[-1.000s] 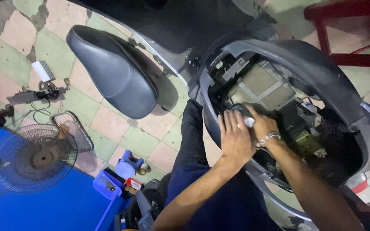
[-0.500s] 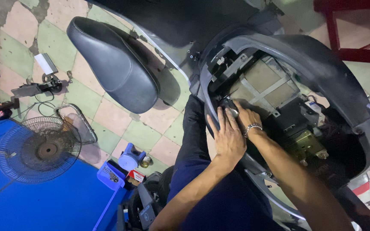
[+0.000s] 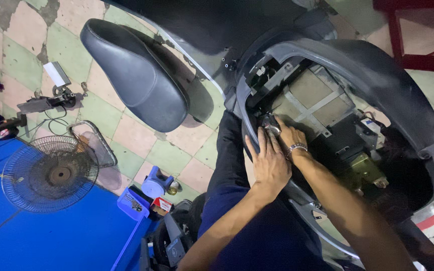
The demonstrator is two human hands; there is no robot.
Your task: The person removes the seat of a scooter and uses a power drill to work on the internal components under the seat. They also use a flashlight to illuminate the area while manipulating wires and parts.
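Head view:
Scooter body: the dark shell [image 3: 377,70] stands with its under-seat bay uncovered, so grey and tan parts show inside.
Seat: the black padded seat [image 3: 136,75] is tipped up to the left of the bay, over the tiled floor [image 3: 172,155].
Left hand: the left hand [image 3: 269,163] lies palm down on the bay's near rim, fingers [image 3: 262,143] straight and slightly apart, tips reaching a small metal part [image 3: 270,125].
Right hand: the right hand [image 3: 288,134], with a metal bracelet [image 3: 296,148] at the wrist, sits just beside the left, partly under it; its fingers curl at the small metal part, but whether they clamp it cannot be told.
Small metal part: at the bay's near-left edge, touching both sets of fingertips.
Legs: the person's dark trousers [image 3: 237,211] press against the shell.
Fan: a bare wire-cage fan [image 3: 51,173] lies on a blue surface [image 3: 51,236] at lower left.
Blue tray: a small tray [image 3: 134,203] of bits sits beside a blue can [image 3: 155,183].
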